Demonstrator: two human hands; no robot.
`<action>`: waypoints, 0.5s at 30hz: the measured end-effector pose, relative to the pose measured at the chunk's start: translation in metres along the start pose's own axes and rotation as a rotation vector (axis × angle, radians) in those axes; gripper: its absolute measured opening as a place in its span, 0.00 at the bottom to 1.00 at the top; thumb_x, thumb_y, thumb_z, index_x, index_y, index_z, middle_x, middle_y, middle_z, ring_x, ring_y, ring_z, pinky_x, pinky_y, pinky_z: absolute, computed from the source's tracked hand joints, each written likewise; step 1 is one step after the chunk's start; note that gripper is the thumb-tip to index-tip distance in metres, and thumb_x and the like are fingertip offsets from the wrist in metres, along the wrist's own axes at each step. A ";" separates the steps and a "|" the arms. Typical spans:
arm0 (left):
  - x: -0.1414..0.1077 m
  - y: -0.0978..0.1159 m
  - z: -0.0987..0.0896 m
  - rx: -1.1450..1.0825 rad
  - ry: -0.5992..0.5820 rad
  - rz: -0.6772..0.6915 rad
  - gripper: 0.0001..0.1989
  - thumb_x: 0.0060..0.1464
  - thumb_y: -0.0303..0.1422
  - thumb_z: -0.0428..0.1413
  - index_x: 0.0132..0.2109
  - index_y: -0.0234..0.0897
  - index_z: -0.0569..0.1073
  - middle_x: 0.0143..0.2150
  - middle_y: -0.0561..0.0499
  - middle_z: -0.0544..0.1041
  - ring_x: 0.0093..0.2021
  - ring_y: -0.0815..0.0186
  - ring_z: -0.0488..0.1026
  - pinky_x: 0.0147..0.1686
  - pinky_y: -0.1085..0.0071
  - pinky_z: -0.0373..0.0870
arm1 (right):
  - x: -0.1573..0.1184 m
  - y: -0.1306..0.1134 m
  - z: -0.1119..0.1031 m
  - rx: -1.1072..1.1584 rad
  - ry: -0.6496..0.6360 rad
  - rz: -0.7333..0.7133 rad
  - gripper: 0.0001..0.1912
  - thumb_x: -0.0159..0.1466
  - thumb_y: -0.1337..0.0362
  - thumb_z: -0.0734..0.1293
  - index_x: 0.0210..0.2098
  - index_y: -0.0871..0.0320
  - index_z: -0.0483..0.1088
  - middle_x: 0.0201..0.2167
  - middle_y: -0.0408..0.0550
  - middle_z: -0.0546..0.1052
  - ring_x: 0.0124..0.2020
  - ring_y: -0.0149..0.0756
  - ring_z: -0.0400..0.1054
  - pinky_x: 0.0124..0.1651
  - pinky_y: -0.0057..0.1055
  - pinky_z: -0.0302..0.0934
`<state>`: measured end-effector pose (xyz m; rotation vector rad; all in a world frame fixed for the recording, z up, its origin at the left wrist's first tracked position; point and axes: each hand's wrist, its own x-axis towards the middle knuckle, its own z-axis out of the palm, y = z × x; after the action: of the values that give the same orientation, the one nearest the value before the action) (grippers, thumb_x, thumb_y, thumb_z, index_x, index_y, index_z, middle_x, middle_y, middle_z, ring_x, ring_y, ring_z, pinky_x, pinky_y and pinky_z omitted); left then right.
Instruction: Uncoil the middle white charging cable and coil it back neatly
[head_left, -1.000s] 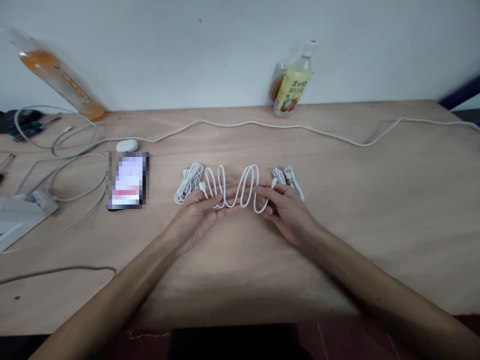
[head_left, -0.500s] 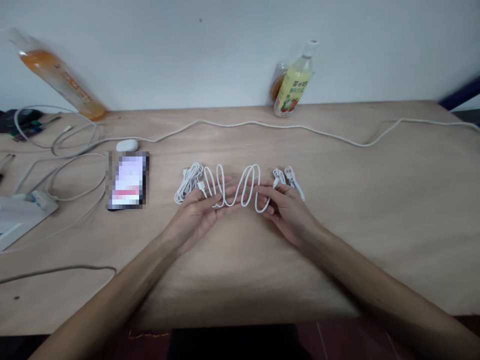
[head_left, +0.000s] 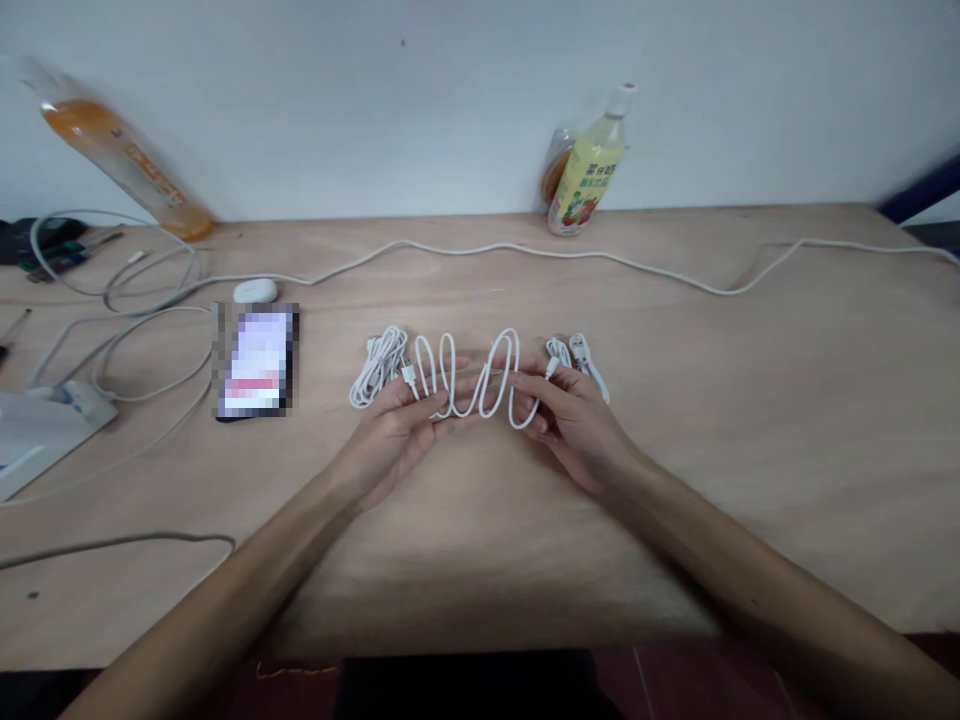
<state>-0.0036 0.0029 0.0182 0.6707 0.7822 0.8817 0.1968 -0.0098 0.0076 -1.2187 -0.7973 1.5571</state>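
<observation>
Between my two hands runs a white USB cable [head_left: 487, 392], its length standing in loose loops above the table. My left hand [head_left: 401, 425] pinches the left loops between thumb and fingers, and a metal-tipped plug sticks up beside the thumb. The right end is held by my right hand [head_left: 566, 405], thumb and forefinger closed on it with another plug showing near the knuckles. Just behind my left hand lies a bundled white cable [head_left: 380, 367]. Past my right hand rests another white cable with a USB plug [head_left: 589, 365], partly covered by the hand.
A phone [head_left: 259, 360] and a white earbud case [head_left: 255, 291] lie to the left, near tangled cords and a white power strip [head_left: 52, 435]. An orange drink bottle [head_left: 124, 165] and a yellow-labelled bottle [head_left: 592, 165] stand by the wall. A long white cord [head_left: 525, 248] crosses the table's back.
The left loops and their plug have shifted slightly to the right with my left hand, so the loops sit closer together. My right hand has hardly moved.
</observation>
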 end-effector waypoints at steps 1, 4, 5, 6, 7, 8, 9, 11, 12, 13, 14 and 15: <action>0.000 -0.001 -0.001 0.001 -0.013 -0.008 0.24 0.66 0.22 0.63 0.67 0.37 0.80 0.59 0.37 0.87 0.67 0.44 0.81 0.68 0.47 0.77 | 0.000 0.000 0.000 -0.002 -0.003 0.000 0.17 0.54 0.51 0.81 0.36 0.55 0.82 0.19 0.34 0.63 0.21 0.25 0.49 0.25 0.29 0.38; 0.001 -0.004 -0.003 0.007 -0.042 -0.036 0.17 0.64 0.24 0.65 0.59 0.34 0.85 0.59 0.36 0.87 0.67 0.42 0.80 0.69 0.45 0.76 | -0.001 0.001 0.000 -0.003 -0.005 0.002 0.18 0.55 0.51 0.81 0.38 0.55 0.82 0.19 0.33 0.63 0.20 0.25 0.48 0.25 0.29 0.38; 0.001 -0.005 -0.004 0.012 -0.049 -0.040 0.14 0.64 0.24 0.65 0.56 0.33 0.86 0.59 0.35 0.86 0.66 0.42 0.80 0.69 0.45 0.76 | -0.001 0.002 0.001 -0.004 -0.006 0.002 0.18 0.55 0.51 0.81 0.38 0.55 0.82 0.19 0.33 0.63 0.20 0.25 0.48 0.24 0.29 0.38; 0.000 -0.005 -0.004 0.019 -0.054 -0.041 0.12 0.64 0.24 0.65 0.53 0.32 0.87 0.59 0.35 0.86 0.65 0.42 0.81 0.69 0.45 0.75 | -0.001 0.002 0.001 -0.006 -0.010 0.001 0.18 0.55 0.51 0.81 0.38 0.55 0.82 0.18 0.32 0.63 0.20 0.25 0.48 0.24 0.28 0.38; 0.000 -0.006 -0.005 0.027 -0.058 -0.040 0.11 0.63 0.24 0.65 0.52 0.31 0.87 0.59 0.35 0.86 0.65 0.42 0.81 0.69 0.45 0.75 | -0.001 0.002 0.002 -0.010 -0.016 -0.003 0.19 0.54 0.50 0.82 0.38 0.55 0.81 0.18 0.32 0.63 0.20 0.25 0.48 0.24 0.28 0.38; 0.000 -0.006 -0.005 0.032 -0.063 -0.041 0.11 0.63 0.24 0.65 0.51 0.31 0.87 0.59 0.35 0.86 0.64 0.42 0.82 0.69 0.45 0.75 | -0.001 0.002 0.002 -0.015 -0.023 -0.008 0.20 0.54 0.50 0.82 0.38 0.55 0.81 0.18 0.32 0.63 0.20 0.25 0.48 0.24 0.28 0.39; 0.000 -0.006 -0.005 0.034 -0.069 -0.044 0.11 0.63 0.24 0.66 0.51 0.31 0.87 0.59 0.35 0.86 0.63 0.42 0.82 0.69 0.45 0.75 | -0.002 0.002 0.002 -0.024 -0.031 -0.011 0.20 0.54 0.49 0.82 0.38 0.55 0.81 0.19 0.33 0.65 0.20 0.25 0.49 0.24 0.28 0.39; -0.001 -0.006 -0.004 0.025 -0.073 -0.050 0.12 0.64 0.24 0.65 0.53 0.31 0.87 0.59 0.35 0.86 0.63 0.43 0.83 0.69 0.44 0.75 | -0.002 0.003 0.003 -0.044 -0.038 -0.014 0.21 0.54 0.48 0.82 0.38 0.56 0.81 0.20 0.34 0.67 0.20 0.25 0.50 0.24 0.28 0.39; -0.001 -0.006 -0.004 0.016 -0.071 -0.052 0.12 0.64 0.25 0.65 0.53 0.32 0.87 0.60 0.35 0.86 0.62 0.43 0.83 0.68 0.43 0.76 | -0.002 0.003 0.003 -0.051 -0.038 -0.012 0.21 0.54 0.48 0.82 0.38 0.56 0.81 0.20 0.35 0.68 0.20 0.25 0.50 0.24 0.28 0.39; -0.001 -0.005 -0.004 0.007 -0.066 -0.052 0.11 0.65 0.25 0.65 0.53 0.32 0.87 0.60 0.36 0.86 0.62 0.43 0.83 0.68 0.43 0.76 | -0.002 0.003 0.002 -0.056 -0.034 -0.009 0.21 0.54 0.48 0.81 0.39 0.56 0.81 0.20 0.35 0.68 0.20 0.25 0.51 0.23 0.28 0.39; -0.001 -0.005 -0.003 -0.003 -0.063 -0.050 0.11 0.65 0.24 0.64 0.53 0.32 0.87 0.60 0.36 0.86 0.63 0.43 0.83 0.68 0.43 0.76 | -0.001 0.003 0.002 -0.059 -0.029 -0.008 0.21 0.55 0.48 0.81 0.39 0.56 0.81 0.19 0.34 0.67 0.20 0.25 0.50 0.23 0.28 0.39; -0.002 -0.004 -0.003 -0.011 -0.061 -0.045 0.11 0.65 0.24 0.64 0.52 0.32 0.87 0.60 0.36 0.86 0.63 0.43 0.83 0.68 0.43 0.76 | -0.001 0.003 0.002 -0.059 -0.020 -0.009 0.20 0.55 0.48 0.80 0.39 0.56 0.81 0.18 0.34 0.66 0.19 0.25 0.50 0.23 0.28 0.38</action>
<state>-0.0051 0.0001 0.0137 0.6649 0.7344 0.8210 0.1942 -0.0118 0.0053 -1.2420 -0.8655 1.5498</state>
